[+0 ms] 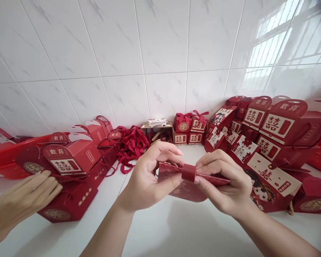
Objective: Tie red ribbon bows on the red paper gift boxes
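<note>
Both my hands hold a small dark red gift bag (189, 191) up in front of me, its thin top edge turned toward me. A short red strap (188, 173) wraps over the middle of that edge. My left hand (149, 178) pinches the bag's left part, thumb on the near side and fingers behind. With thumb and fingers, my right hand (224, 182) grips the right part, right beside the strap. The bag's far side is hidden.
At left, another person's hand (29, 194) touches stacked red gift boxes (72, 159). Red ribbons (133, 142) lie in a heap behind. A cardboard box (169, 125) and ribbon-tied boxes (187, 128) stand by the tiled wall. More boxes (286, 117) and illustrated bags (270, 182) crowd the right.
</note>
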`<state>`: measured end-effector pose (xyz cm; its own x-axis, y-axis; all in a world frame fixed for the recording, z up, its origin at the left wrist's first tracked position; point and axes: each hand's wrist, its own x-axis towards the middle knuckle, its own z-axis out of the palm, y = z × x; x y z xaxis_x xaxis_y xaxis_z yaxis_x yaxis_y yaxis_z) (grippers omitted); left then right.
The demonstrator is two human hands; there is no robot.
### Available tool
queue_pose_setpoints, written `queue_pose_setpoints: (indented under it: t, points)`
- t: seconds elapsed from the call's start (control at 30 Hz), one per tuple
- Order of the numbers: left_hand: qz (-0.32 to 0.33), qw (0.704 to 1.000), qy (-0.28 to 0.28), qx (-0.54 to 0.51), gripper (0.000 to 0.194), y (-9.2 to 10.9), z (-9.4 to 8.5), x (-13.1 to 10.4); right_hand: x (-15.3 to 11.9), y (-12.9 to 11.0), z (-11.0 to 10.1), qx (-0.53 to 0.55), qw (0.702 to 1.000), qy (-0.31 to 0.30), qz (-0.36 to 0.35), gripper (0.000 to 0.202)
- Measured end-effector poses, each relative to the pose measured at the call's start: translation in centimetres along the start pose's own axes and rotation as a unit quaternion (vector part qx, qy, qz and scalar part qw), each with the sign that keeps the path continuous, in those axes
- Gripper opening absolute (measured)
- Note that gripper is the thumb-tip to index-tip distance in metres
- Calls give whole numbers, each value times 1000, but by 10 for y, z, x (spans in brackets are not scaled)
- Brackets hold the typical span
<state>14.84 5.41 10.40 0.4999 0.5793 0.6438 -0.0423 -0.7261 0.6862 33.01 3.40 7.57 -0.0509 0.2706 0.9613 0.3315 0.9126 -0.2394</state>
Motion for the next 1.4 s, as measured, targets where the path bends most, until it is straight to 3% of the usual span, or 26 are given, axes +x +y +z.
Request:
queue_pose_setpoints:
  t: [0.17, 0.4, 0.6, 0.7, 0.83, 0.9, 0.97, 1.1, 1.17, 1.23, 1.3, 1.4]
  points:
    - [13, 996, 75, 36, 31, -9, 10, 2, -2, 4, 6, 32, 993, 41, 108, 10]
    - [-69, 996, 55, 29, 31, -23, 6, 11, -5, 22, 16, 76, 962, 42, 259, 24]
    - [-105, 990, 81, 41, 32, -29, 4, 13, -8, 32, 22, 124, 935, 31, 331, 31]
    - [-176, 981, 85, 17, 29, -39, 0, 17, -8, 37, 25, 116, 917, -31, 380, 30]
    - [-292, 954, 63, 27, 30, -58, -3, 22, -4, 49, 19, -34, 903, -203, 376, 23]
    - [-291, 947, 114, 68, 32, -64, -3, 23, 0, 58, 7, -151, 877, -265, 372, 24]
    - [-257, 943, 187, 98, 37, -64, -4, 24, 6, 69, -15, -262, 834, -286, 392, 25]
    - [-215, 943, 243, 80, 40, -53, -11, 24, 14, 93, -66, -461, 748, -205, 432, 20]
    - [-204, 941, 260, 69, 41, -46, -16, 24, 17, 101, -85, -513, 741, -127, 415, 22]
    - [-196, 939, 275, 71, 43, -40, -21, 24, 19, 99, -95, -511, 773, -47, 373, 24]
    - [-193, 938, 271, 97, 43, -38, -28, 22, 23, 87, -96, -470, 828, 35, 303, 19]
    - [-222, 936, 183, 201, 34, -44, -44, 18, 27, 55, -83, -375, 899, 176, 139, 8]
